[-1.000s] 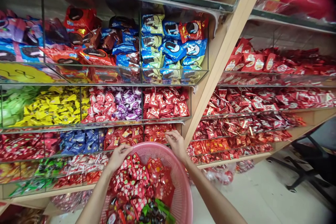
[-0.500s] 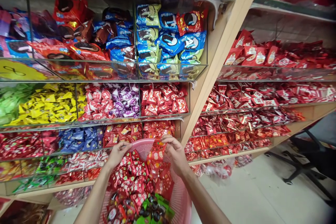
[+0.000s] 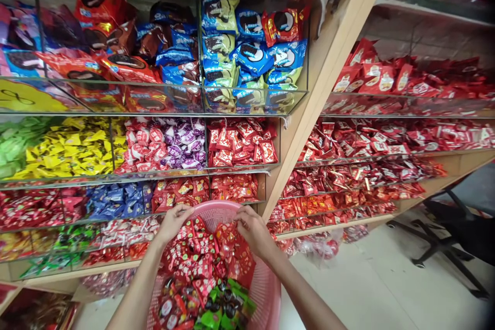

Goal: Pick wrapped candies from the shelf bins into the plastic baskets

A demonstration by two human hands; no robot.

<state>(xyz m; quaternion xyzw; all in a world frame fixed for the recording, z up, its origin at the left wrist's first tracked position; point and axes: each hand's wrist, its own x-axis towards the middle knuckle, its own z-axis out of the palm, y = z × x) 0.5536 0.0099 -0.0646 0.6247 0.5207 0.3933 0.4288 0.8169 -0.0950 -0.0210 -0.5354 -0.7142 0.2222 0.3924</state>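
A pink plastic basket (image 3: 266,289) with a perforated wall stands in front of me, filled with wrapped candies. My left hand (image 3: 175,223) is closed on its far left rim. At the far right rim, my right hand (image 3: 252,230) has its fingers pinched together beside red packets (image 3: 228,240); what lies between the fingertips is hidden. Red candies with white print (image 3: 193,250) lie in the basket's middle. Nearer to me are dark candies in clear and red wrappers (image 3: 174,301) and green-wrapped candies (image 3: 228,304).
Tiered shelves (image 3: 162,179) hold sorted candies behind glass dividers, with blue and red cookie packs (image 3: 251,56) higher up. A slanted wooden post (image 3: 317,108) divides them from more red candies on the right. A black chair base (image 3: 436,240) stands on the pale floor.
My right hand has moved down slightly, and the red packet that rose by the far rim now sits lower in the basket. My left hand stays at the rim.
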